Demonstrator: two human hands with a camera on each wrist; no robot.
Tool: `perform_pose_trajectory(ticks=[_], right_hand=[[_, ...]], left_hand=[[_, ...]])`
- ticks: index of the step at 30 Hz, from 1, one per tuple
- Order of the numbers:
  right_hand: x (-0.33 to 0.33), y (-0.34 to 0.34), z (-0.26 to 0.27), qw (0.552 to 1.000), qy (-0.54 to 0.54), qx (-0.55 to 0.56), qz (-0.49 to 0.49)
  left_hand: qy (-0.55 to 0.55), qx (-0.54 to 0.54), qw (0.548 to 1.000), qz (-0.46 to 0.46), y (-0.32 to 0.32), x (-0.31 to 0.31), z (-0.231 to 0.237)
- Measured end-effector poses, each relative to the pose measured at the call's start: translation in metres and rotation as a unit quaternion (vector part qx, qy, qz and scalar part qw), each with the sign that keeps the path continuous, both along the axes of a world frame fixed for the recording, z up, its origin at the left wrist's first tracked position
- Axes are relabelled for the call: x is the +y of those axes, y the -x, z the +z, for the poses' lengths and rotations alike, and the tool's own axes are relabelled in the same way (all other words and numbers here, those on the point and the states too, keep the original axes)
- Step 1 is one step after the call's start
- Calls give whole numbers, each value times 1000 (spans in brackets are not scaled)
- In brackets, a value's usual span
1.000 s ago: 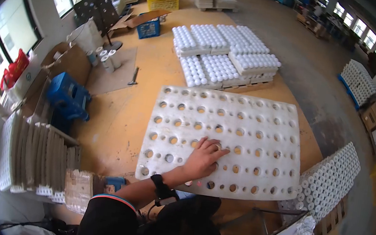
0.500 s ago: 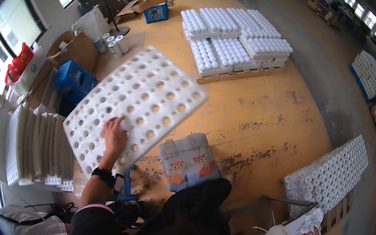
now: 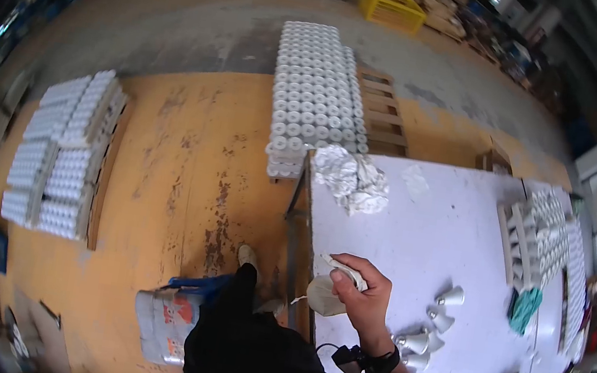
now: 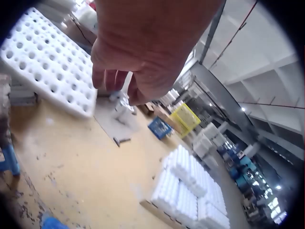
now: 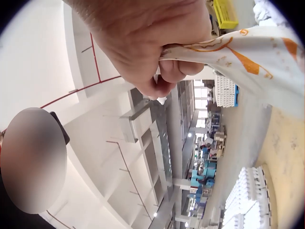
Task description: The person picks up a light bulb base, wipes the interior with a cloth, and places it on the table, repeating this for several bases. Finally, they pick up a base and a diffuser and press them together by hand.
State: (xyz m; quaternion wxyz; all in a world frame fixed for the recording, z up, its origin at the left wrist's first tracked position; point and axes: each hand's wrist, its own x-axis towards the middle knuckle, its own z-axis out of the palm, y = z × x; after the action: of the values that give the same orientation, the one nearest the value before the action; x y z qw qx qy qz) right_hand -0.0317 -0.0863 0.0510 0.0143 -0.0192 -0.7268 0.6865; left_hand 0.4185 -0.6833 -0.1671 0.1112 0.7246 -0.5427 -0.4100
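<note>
Beside the white-topped table (image 3: 415,235), my right hand (image 3: 367,297) grips a pale cloth (image 3: 328,297), its fingers curled round the bunched part. The right wrist view shows that cloth (image 5: 267,62) with orange markings, stretching away from my right hand (image 5: 152,43). My left hand (image 4: 143,52) is outside the head view; in its wrist view the fingers hang loosely bent, with nothing plainly held. A white board with rows of round holes (image 4: 57,63) stands apart from that hand, to its left in the picture.
Crumpled white material (image 3: 349,180), white cone-shaped pieces (image 3: 414,342) and a green cloth (image 3: 524,309) lie on the table. A fox-patterned seat (image 3: 163,325) stands left of my legs. Stacked white goods (image 3: 317,89) stand behind the table's left corner, others (image 3: 60,151) at far left.
The head view has swung right to the table. My left hand, earlier on the perforated board as it shifted left and turned, is now away from it. My right hand still grips the cloth.
</note>
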Motion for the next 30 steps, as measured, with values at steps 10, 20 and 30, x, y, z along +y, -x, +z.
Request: perform_pose_trajectory(ticks=[10,20,30], right_hand=[[59,-45,3,963,-61,-45,-258],[78,-11,-26,895,-191,-4,-404],[77,68,2,845,-175,-104,-495]], left_hand=[[-42,171,670,-721,577,284,53],[23,314,418,-852,736,525,71],[31,318,378,-869,853,599,43]])
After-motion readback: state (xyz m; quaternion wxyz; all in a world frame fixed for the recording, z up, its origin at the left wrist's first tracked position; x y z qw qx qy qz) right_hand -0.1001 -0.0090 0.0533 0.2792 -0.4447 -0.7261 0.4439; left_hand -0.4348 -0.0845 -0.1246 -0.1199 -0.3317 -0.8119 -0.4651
